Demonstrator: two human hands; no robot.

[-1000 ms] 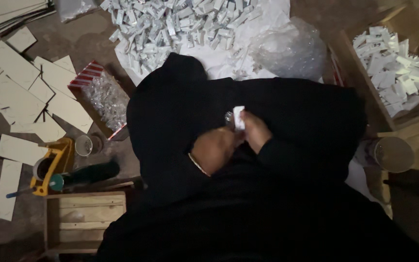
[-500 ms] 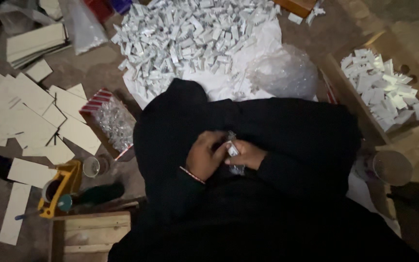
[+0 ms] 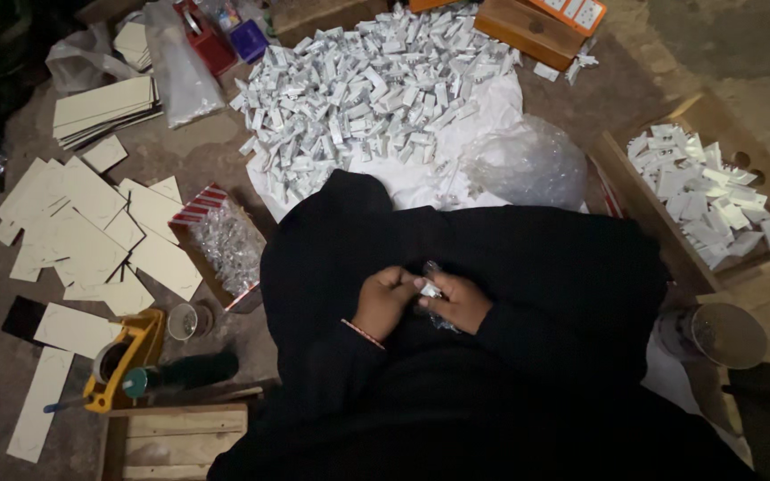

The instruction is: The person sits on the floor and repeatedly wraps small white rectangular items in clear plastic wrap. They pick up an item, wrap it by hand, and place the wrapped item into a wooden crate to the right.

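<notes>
A small white piece (image 3: 430,289), wrapped in a scrap of clear plastic film, is pinched between both hands over the lap of a person seated on the floor (image 3: 225,156) in dark clothing. The left hand (image 3: 385,301), a thin bangle at its wrist, curls closed around one side of the piece; the right hand (image 3: 458,303) grips the other side, its fingers folded over the crinkled film. The two hands touch each other at the piece.

Just beyond the knees, a large heap of small white pieces (image 3: 372,98) lies on a white sheet (image 3: 421,183), with a clear plastic bag (image 3: 528,165) bunched at its right edge. To the right, an open wooden box (image 3: 643,191) holds more white pieces. A round glass jar (image 3: 728,334) stands near the person's right side.

To the left, a red-striped carton (image 3: 216,245) filled with shiny clear bits sits beside scattered pale cardboard sheets (image 3: 82,227), and a neater stack of sheets (image 3: 104,107) lies farther back. A yellow tape dispenser (image 3: 126,356) and a green-handled tool (image 3: 180,372) rest close to a wooden crate (image 3: 176,441) at the lower left. A wooden block (image 3: 528,31) lies at the top of the scene.
</notes>
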